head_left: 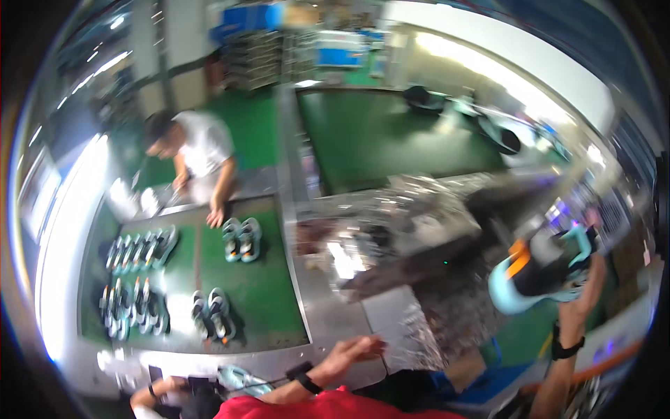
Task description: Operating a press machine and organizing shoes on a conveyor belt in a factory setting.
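Observation:
At the right, my right hand [575, 307] is closed on a shoe [508, 288] with a light teal sole, a dark upper and an orange part. It holds the shoe up in the air, tilted, and motion blur softens its outline. My left hand [357, 347] is stretched out over the metal edge near the front, fingers extended to the right and holding nothing. Just beyond it lies a pale sheet [394, 314] beside crinkled clear plastic wrapping [429, 342].
On the left, a green conveyor belt [244, 300] carries rows of shoes [139, 248]. A co-worker [202, 150] reaches over its far side; another person's hand [167, 386] shows at the lower left, near a teal shoe [241, 379]. More plastic wrapping [412, 216] is piled mid-table. Another green belt [384, 143] runs behind.

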`<state>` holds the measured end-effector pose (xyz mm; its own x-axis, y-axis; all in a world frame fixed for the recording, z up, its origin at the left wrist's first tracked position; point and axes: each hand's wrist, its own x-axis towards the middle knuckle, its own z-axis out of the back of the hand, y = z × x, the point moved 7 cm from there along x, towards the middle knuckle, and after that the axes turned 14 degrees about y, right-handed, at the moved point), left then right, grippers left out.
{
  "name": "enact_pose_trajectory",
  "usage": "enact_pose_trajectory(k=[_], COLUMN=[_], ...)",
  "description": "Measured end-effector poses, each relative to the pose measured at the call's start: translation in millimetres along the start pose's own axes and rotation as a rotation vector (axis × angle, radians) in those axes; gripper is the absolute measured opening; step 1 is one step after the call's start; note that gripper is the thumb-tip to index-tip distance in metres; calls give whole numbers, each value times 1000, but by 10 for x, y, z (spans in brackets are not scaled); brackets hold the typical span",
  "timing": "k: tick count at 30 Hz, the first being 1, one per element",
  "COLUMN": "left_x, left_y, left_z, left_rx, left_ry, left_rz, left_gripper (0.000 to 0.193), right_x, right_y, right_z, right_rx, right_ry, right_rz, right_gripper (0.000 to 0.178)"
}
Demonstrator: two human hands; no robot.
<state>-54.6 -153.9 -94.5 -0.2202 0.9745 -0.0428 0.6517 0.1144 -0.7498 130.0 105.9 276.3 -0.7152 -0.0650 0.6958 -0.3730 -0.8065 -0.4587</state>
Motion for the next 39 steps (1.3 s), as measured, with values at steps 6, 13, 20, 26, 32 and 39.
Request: enact_pose_trajectory(k=[6, 13, 20, 26, 32, 39], left_x=[570, 472, -9, -734, -366, -76], left_y=[7, 1411, 2759, 4313, 5833, 7532], left_z=[-2426, -3749, -5429, -6439, -7463, -8013], left_rx=[-725, -175, 182, 243, 949, 1320], left_ry=[776, 930, 1092, 1390, 1421, 1364], left_rz=[479, 587, 307, 722, 373, 229], left_gripper=[89, 65, 52, 68, 89, 97], right_x=[-1051, -2969, -5093, -6461, -6838, -6625], right_y=[501, 347, 762, 1145, 1757, 2330], right_z=[894, 1992, 3036, 4389, 5349, 5820], right_rx=[77, 215, 947, 338, 32, -531], right_ry=[447, 344, -567, -758, -1016, -1109], right_rz=[-159, -864, -1616, -1947, -1948, -1952], right_gripper=[28, 68, 72, 61, 64, 66])
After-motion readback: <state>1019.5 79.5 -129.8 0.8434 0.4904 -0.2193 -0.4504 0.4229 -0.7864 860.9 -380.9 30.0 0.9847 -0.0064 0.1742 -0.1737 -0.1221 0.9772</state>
